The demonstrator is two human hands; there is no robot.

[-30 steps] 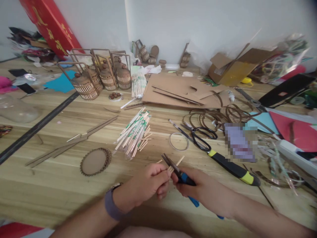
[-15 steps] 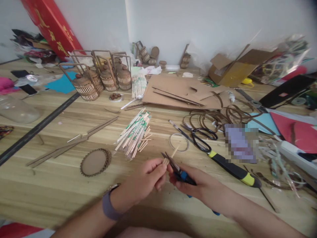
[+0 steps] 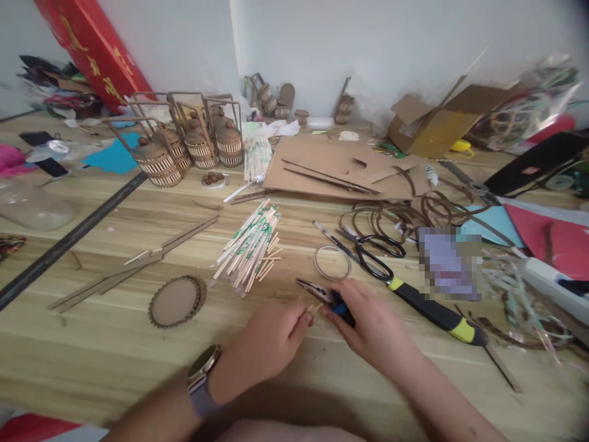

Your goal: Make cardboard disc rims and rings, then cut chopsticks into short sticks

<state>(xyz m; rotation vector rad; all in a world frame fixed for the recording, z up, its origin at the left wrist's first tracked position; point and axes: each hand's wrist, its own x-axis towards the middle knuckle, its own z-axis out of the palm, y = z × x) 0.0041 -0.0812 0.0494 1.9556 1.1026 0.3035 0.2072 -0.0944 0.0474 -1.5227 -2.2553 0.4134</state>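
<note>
My left hand, with a watch on its wrist, is closed around a few short pale wooden sticks; only their ends show past the fingers. My right hand grips pliers with dark metal jaws and black-and-blue handles. The jaws point left, just above the sticks and apart from them. Beyond my hands lies a pile of chopsticks in printed wrappers, with short cut pieces at its right side. A thin ring lies behind the pliers.
Left of my hands is a round cardboard disc with a notched rim. Black scissors and a yellow-black handled tool lie to the right. Small lidded baskets stand behind, near a cardboard sheet and coiled brown strips.
The plier jaws have come away from the sticks and swung left. My left hand has turned palm-down and lowered the sticks. A longer stick end beyond the jaws no longer shows.
</note>
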